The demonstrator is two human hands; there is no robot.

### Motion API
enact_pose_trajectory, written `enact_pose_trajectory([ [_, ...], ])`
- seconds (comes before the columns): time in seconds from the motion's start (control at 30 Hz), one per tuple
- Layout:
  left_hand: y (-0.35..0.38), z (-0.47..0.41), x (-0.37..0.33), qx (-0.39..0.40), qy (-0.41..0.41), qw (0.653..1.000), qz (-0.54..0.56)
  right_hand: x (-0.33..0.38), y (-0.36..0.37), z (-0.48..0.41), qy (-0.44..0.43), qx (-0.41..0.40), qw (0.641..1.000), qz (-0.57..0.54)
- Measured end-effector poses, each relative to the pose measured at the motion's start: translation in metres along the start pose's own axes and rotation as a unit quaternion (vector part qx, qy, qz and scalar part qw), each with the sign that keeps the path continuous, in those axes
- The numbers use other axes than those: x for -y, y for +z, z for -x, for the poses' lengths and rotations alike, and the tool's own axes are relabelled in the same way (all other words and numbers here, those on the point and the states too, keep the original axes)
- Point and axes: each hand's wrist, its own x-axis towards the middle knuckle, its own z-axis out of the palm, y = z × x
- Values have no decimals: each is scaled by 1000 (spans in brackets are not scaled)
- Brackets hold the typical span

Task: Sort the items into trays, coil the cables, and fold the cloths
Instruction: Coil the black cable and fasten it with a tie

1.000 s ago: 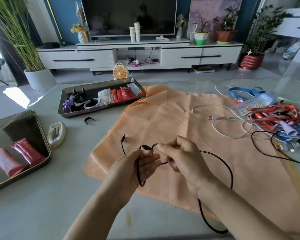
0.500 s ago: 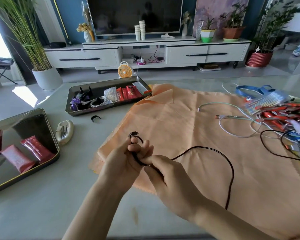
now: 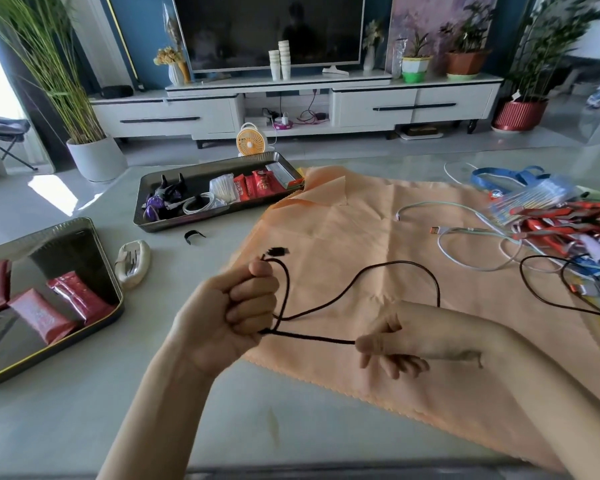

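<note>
My left hand (image 3: 236, 308) is a fist gripping one end of a thin black cable (image 3: 395, 268), its plug sticking up above my thumb. A loop hangs beside the fist. My right hand (image 3: 392, 342) pinches the same cable between thumb and fingers, a taut stretch running between the two hands. The remaining length arcs over the orange cloth (image 3: 378, 233) that lies spread flat on the table. A far metal tray (image 3: 174, 188) holds red packets, a coiled white cable and dark clips. A near left tray (image 3: 108, 268) holds red packets.
At the right edge lies a pile of red packets (image 3: 568, 223), a blue strap, a pale green cable (image 3: 465, 233) and another black cable (image 3: 548, 296). A white clip-like item (image 3: 132, 261) and a small black clip (image 3: 193, 234) lie between the trays.
My right hand slid rightward along the cable, away from my left, drawing a straight stretch taut. My left hand closed into a fist around the cable end and its loop.
</note>
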Motion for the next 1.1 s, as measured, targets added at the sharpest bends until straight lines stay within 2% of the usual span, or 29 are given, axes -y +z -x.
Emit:
enact_pose_trajectory([
  [0.07,6,3,9,23,-30,999,-34,-6,-8,-1,48,-44,996,68],
  [0.13,13,2,23,1,-49,995,-81,-8,-12,-6,58,-143,980,125],
  [0.27,17,-10,62,-86,-72,975,-194,-1,2,-16,-10,-354,925,135],
  [0.33,16,-16,75,-150,-25,956,-250,6,15,-18,-36,-398,907,135],
  [0.5,14,-25,76,-223,78,953,-191,15,46,-14,-131,-416,889,144],
  [0.6,10,-28,77,-228,99,948,-200,23,65,-9,-185,-426,869,170],
  [0.67,7,-31,78,-247,88,943,-206,26,76,-8,-210,-389,875,199],
  [0.77,6,-31,72,-241,62,962,-116,26,92,-11,-197,-356,867,289],
  [0.87,10,-30,57,-210,108,972,-8,21,105,-14,-195,-355,851,334],
  [0.9,9,-30,51,-208,133,969,17,21,107,-14,-210,-343,859,318],
  [0.97,4,-29,38,-209,166,962,63,25,102,-13,-227,-311,904,187],
  [1.0,3,-27,32,-196,163,963,86,24,99,-15,-213,-294,927,97],
  [1.1,1,-21,23,-145,146,972,109,25,80,-15,-164,-226,955,-100],
])
